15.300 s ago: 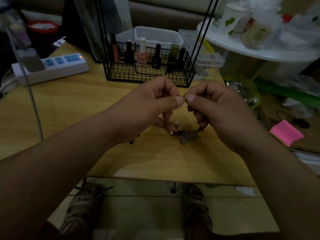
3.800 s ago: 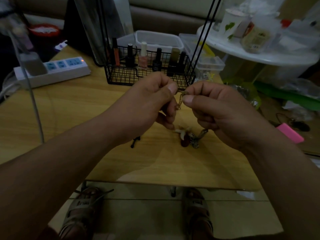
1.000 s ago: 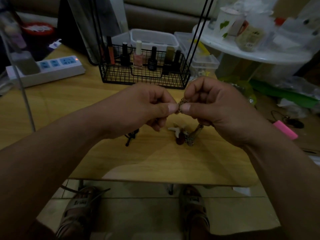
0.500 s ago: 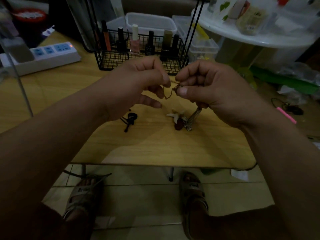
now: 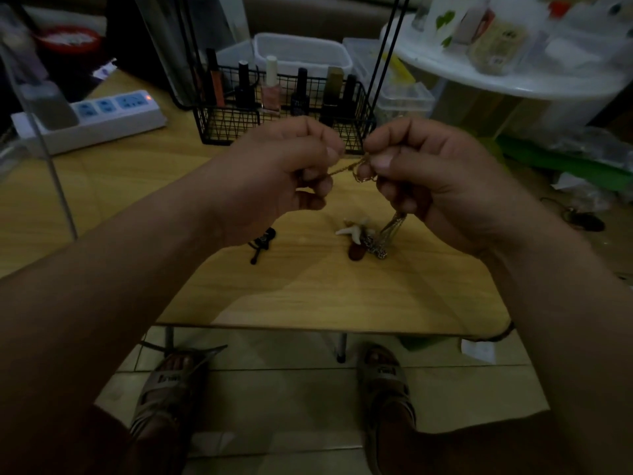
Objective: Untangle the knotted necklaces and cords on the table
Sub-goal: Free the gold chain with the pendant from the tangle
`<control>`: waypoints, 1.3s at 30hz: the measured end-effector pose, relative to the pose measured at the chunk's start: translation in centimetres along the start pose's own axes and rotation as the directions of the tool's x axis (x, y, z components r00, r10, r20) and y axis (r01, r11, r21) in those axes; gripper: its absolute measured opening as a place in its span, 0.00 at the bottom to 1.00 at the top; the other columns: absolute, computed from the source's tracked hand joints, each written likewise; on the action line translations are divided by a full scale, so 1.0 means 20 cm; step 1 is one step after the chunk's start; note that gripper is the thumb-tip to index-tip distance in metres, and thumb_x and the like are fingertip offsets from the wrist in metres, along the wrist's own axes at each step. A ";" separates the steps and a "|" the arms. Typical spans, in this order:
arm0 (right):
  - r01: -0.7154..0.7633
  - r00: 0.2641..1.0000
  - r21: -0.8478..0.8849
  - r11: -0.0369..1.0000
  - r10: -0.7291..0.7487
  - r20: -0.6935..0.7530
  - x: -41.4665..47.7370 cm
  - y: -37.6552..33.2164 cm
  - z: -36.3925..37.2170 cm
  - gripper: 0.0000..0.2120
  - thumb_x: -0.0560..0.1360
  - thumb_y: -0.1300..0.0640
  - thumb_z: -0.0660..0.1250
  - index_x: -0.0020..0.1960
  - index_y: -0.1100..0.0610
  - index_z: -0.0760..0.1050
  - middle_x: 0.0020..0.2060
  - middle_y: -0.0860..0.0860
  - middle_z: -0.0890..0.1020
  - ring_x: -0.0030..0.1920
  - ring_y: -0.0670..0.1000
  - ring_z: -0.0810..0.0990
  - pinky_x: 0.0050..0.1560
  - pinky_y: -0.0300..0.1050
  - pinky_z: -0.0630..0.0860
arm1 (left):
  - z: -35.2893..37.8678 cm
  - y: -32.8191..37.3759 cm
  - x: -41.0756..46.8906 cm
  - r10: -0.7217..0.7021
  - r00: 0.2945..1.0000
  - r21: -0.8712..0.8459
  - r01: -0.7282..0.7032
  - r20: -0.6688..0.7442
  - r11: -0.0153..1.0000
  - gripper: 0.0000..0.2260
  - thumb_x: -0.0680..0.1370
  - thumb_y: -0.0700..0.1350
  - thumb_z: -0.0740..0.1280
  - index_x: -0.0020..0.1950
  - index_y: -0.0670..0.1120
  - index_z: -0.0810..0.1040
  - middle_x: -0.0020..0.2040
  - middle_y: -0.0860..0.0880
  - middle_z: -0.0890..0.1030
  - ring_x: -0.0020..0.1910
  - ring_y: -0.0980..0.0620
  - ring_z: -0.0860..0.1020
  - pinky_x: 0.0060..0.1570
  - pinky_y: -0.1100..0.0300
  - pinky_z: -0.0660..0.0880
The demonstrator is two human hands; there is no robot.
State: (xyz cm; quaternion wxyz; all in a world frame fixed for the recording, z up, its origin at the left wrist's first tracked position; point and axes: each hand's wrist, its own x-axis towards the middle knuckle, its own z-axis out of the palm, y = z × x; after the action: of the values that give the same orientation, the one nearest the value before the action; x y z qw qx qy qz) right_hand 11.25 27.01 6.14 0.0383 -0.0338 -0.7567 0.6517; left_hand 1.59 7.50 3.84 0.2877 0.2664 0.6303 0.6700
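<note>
Your left grip (image 5: 284, 173) and right grip (image 5: 428, 180) each pinch the chain (image 5: 346, 169) above the counter (image 5: 308, 296), with its pendants (image 5: 363, 241) resting below. Hold the strand slack, tease open the loop by your right thumb, and never pull it taut.

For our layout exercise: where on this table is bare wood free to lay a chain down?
Bare wood left, between power strip and black cord; also the near strip of table before the pendants. Crowded by the wire basket.
</note>
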 end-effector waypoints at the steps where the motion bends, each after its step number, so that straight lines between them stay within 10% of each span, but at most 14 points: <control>1: 0.000 1.000 -0.003 1.000 0.000 0.000 0.00 0.00 0.00 0.08 0.79 0.69 0.65 0.55 0.59 0.77 0.41 0.52 0.85 0.34 0.47 0.75 0.31 0.39 0.67 | 0.00 0.00 0.00 -0.006 1.000 0.045 0.006 0.010 0.999 0.06 0.82 0.36 0.64 0.54 0.44 0.79 0.36 0.50 0.74 0.40 0.50 0.76 0.43 0.55 0.77; 39: -0.112 0.993 -0.321 0.940 0.096 -0.065 0.03 0.02 0.09 0.06 0.78 0.53 0.72 0.43 0.54 0.82 0.32 0.46 0.78 0.33 0.46 0.71 0.35 0.45 0.67 | 0.04 0.04 -0.05 0.092 0.995 0.406 -0.065 -0.047 0.912 0.11 0.87 0.48 0.62 0.53 0.41 0.75 0.26 0.50 0.71 0.28 0.48 0.78 0.46 0.39 0.83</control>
State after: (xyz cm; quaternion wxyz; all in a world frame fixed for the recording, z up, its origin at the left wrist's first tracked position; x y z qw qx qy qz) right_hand 10.39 25.34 5.51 0.0161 -0.0956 -0.8494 0.5188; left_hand 2.78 7.39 4.66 0.1788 0.3231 0.7528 0.5449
